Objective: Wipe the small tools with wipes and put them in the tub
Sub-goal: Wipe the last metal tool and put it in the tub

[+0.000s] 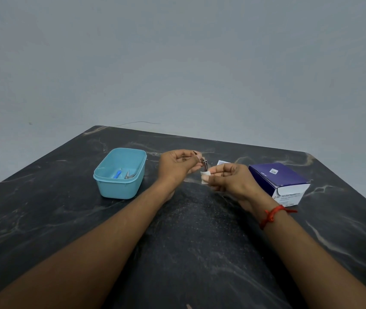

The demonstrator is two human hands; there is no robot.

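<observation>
Two or more tools (124, 174) already laid in tub (119, 188) | clipper (205, 164) clamped in left hand (175, 166) grip | wipe (205, 175) pinched in right hand (231, 179) grip, against clipper | tubbing pending

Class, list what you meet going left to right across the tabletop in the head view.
Teal tub → left hand pinching a small metal tool → white wipe → right hand → purple alcohol-swab box.

Dark marble table (200, 241): tub (119, 188), box (275, 177), sachet (221, 162)
</observation>
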